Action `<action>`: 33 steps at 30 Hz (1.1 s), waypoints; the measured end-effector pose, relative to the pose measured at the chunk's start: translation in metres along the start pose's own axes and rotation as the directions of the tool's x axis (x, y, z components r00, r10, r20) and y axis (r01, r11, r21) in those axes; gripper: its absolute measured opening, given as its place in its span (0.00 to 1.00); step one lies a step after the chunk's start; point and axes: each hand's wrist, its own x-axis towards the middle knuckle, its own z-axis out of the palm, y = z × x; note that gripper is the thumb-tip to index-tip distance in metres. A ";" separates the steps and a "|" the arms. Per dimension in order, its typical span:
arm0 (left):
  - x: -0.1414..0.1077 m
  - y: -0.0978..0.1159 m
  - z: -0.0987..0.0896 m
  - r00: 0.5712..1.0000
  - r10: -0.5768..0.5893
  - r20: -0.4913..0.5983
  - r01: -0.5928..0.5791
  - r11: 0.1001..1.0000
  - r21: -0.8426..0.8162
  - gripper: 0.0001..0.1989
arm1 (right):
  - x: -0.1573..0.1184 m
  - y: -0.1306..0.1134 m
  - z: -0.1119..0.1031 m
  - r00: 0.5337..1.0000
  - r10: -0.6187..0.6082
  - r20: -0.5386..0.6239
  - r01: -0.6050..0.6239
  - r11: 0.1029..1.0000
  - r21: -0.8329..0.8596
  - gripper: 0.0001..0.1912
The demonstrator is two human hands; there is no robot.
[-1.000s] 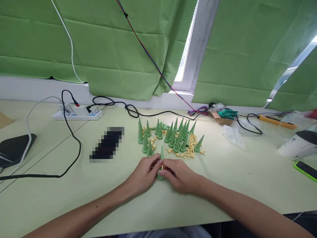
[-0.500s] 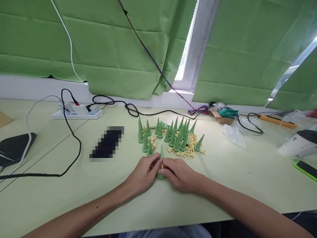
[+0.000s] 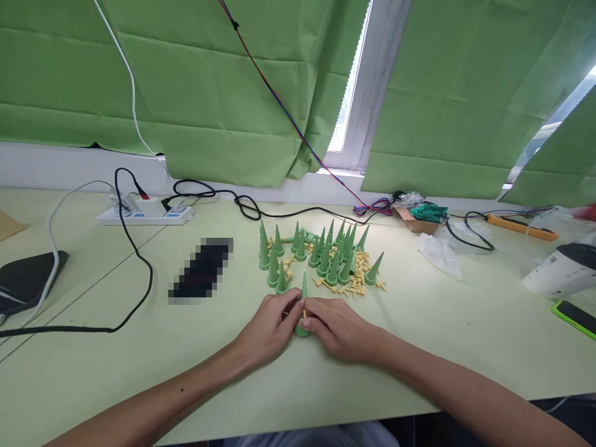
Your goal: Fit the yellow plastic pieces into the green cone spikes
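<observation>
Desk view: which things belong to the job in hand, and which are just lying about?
Job, it seems:
- green cone, upright between left hand and right hand
- yellow piece at the fingertips
- other green cones
- loose yellow pieces

Probably lying about:
- power strip
- cardboard box
- clear plastic
- green-edged device

Your left hand (image 3: 270,326) and right hand (image 3: 344,329) cover the middle of the green cone (image 3: 304,287) and part of the yellow piece (image 3: 305,314) between them. Coarse pixels mask the dark patch (image 3: 200,273) on your left; the white cup (image 3: 552,277) runs off the right edge.
</observation>
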 end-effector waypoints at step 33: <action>0.001 0.007 0.010 0.989 -0.045 -0.139 0.043 0.999 -0.013 0.20 | 0.002 0.004 0.007 0.997 0.054 -0.063 -0.045 0.989 0.142 0.14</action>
